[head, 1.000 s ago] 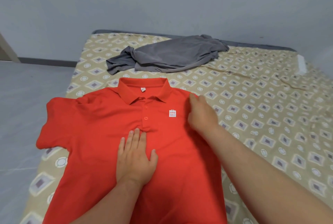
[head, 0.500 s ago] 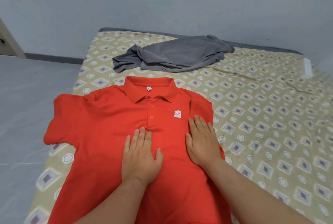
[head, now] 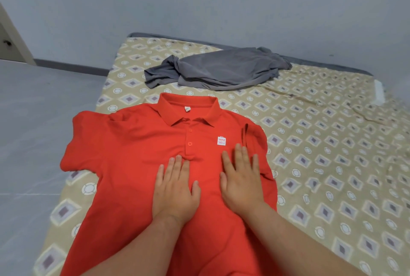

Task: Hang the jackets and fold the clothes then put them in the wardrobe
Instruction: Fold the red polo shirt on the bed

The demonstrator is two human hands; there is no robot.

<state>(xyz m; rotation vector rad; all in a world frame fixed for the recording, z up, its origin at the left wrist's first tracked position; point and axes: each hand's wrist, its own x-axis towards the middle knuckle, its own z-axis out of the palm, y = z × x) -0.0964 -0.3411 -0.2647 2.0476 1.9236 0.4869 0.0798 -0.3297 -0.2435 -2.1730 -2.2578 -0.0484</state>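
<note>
Polo shirt [head: 133, 153], red with a white chest logo, lies face up on the patterned bed [head: 332, 164] near its left edge, the right-side sleeve [head: 253, 136] folded in and the other spread flat. Left hand [head: 175, 191] rests below the buttons and right hand [head: 240, 180] beside the logo, the fingers of these 2 hands straight, slightly apart, gripping nothing. Crumpled grey garment [head: 221, 71] lies further up the bed, apart from the shirt.
</note>
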